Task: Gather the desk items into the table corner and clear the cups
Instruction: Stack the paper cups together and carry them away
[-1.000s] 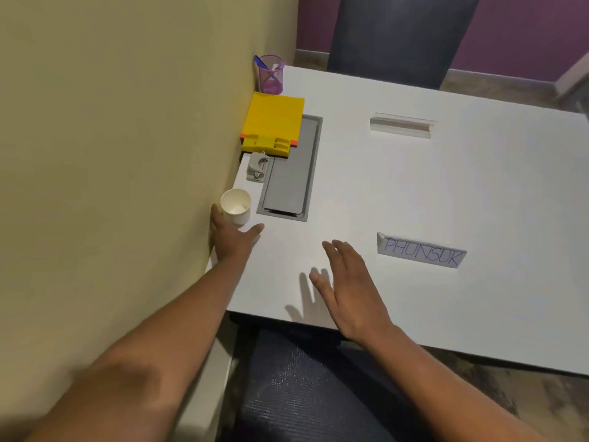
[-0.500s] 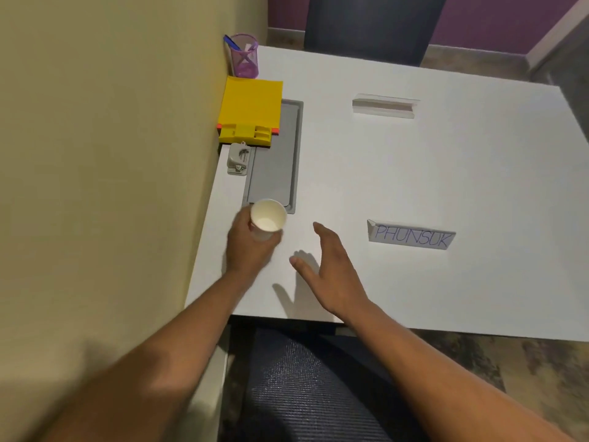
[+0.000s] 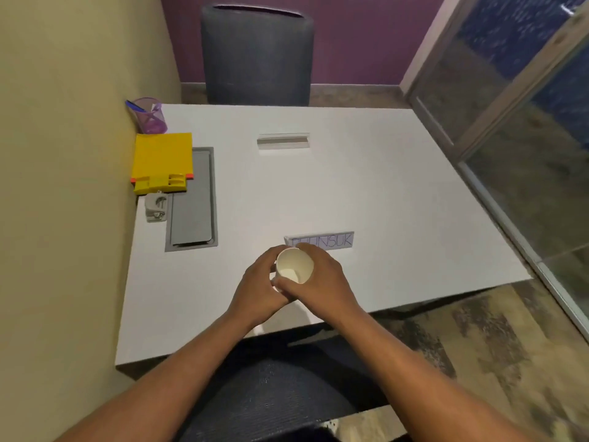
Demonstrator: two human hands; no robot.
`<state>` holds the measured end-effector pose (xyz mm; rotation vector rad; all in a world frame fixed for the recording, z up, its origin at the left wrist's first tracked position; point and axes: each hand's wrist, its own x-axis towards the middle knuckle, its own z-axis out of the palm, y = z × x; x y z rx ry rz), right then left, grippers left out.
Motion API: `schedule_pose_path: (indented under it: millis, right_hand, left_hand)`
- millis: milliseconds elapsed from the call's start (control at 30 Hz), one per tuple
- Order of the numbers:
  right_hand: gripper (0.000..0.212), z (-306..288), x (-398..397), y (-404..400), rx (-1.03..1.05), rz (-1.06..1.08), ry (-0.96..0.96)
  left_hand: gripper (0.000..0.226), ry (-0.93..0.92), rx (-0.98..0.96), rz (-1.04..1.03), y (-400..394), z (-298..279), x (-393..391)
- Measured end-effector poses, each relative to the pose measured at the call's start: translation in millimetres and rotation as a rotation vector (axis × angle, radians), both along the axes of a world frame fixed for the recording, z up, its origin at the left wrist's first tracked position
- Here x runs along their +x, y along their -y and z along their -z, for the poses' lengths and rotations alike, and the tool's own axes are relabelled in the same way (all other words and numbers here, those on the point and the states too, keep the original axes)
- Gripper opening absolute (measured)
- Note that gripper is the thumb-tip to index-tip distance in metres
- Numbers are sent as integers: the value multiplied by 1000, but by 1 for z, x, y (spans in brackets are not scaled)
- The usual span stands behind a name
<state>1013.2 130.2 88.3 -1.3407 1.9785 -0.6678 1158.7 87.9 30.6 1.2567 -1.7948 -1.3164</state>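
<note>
Head view shows us the white table [image 3: 366, 193] first, with a dark chair [image 3: 258, 55] at its far side. Along the wall edge sit a grey panel [image 3: 192, 199], a yellow folder [image 3: 162, 159], a purple pen holder [image 3: 151, 116] in the far corner and a small stapler [image 3: 156, 207]. Nearer us lies a name card [image 3: 331, 240]. Both our hands curl round one white paper cup [image 3: 294, 266] — left hand [image 3: 258, 287] and right hand [image 3: 322, 282] gripping it above the table's near edge.
</note>
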Motion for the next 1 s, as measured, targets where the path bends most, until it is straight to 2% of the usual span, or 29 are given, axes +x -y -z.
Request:
schedule_pose_path:
  millis: [200, 433, 667, 767, 900, 1000]
  right_hand:
    - [82, -34, -57, -46, -80, 96, -60]
    - [82, -54, -136, -111, -219, 222, -3]
    - [71, -71, -256, -194, -330, 329, 29]
    - [65, -75, -304, -226, -367, 391, 19]
    - [73, -87, -358, -263, -386, 447, 49]
    - [82, -94, -388, -285, -403, 455, 119]
  left_hand:
    - [62, -28, -8, 100, -34, -37, -66]
    - [58, -29, -49, 158, -87, -75, -158]
    - [53, 1, -163, 195, -165, -97, -279]
    - [58, 4, -191, 243, -195, -103, -328]
    - [69, -1, -218, 291, -229, -111, -385]
    - [66, -21, -277, 333, -242, -118, -417]
